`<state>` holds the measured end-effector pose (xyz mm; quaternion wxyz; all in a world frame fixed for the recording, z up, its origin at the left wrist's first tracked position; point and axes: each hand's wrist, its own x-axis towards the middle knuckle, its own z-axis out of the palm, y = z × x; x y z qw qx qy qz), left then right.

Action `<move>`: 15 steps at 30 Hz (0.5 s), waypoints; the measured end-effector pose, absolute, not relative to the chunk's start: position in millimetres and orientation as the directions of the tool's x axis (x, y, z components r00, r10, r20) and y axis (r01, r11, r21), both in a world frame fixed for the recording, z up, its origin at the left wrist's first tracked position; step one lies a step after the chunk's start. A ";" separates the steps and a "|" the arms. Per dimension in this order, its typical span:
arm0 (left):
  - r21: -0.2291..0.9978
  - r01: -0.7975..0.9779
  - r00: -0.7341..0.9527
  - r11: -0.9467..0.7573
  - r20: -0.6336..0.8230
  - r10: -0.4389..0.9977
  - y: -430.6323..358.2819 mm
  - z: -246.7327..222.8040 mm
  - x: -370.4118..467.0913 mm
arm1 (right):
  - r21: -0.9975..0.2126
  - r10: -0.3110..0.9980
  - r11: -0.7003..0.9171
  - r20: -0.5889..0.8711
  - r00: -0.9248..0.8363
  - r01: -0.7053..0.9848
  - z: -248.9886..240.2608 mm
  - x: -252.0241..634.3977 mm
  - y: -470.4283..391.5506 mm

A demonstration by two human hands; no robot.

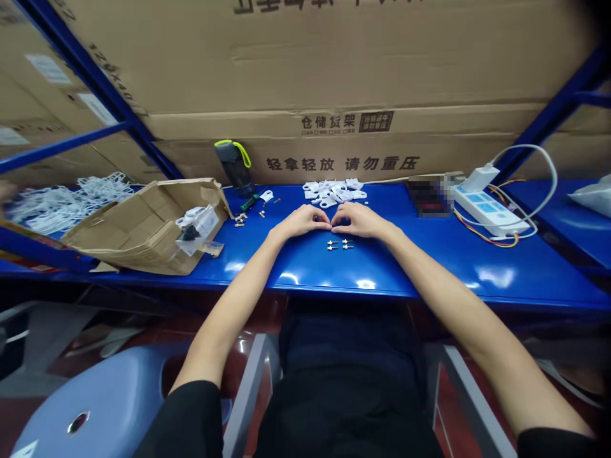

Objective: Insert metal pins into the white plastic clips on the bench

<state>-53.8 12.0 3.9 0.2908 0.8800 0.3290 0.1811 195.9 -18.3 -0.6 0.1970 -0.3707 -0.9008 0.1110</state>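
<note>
My left hand (303, 221) and my right hand (361, 221) meet over the blue tabletop (305, 267), thumbs and forefingers pinched tip to tip. Whatever sits between those fingertips is too small to make out. Just in front of them, on the near side, several small pin-like pieces with pale collars (333, 244) lie in two short columns. Behind my hands spreads a loose pile of white plastic parts (333, 191), flat and with holes or loops in them.
On the left stands an open cardboard box (128, 219) with packets inside, beside a heap of white cords (71, 203). Small brass-coloured bits (239, 220) lie near a dark bottle (235, 168). A white power strip (491, 210) with cables sits right; cardboard rises behind.
</note>
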 end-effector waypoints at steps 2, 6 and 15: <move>0.625 0.489 0.697 -0.609 0.140 0.703 13.8 0.6 -52.7 | -0.327 0.718 0.696 0.291 -0.633 0.639 -3.6 194.1 -16.6; 0.610 0.466 0.710 -0.641 0.176 0.682 13.1 0.1 -51.3 | -0.311 0.726 0.688 0.305 -0.617 0.656 -5.2 193.0 -15.7; 0.657 0.417 0.662 -0.628 0.254 0.705 11.9 3.1 -48.9 | -0.322 0.735 0.677 0.337 -0.588 0.661 7.3 198.3 -23.0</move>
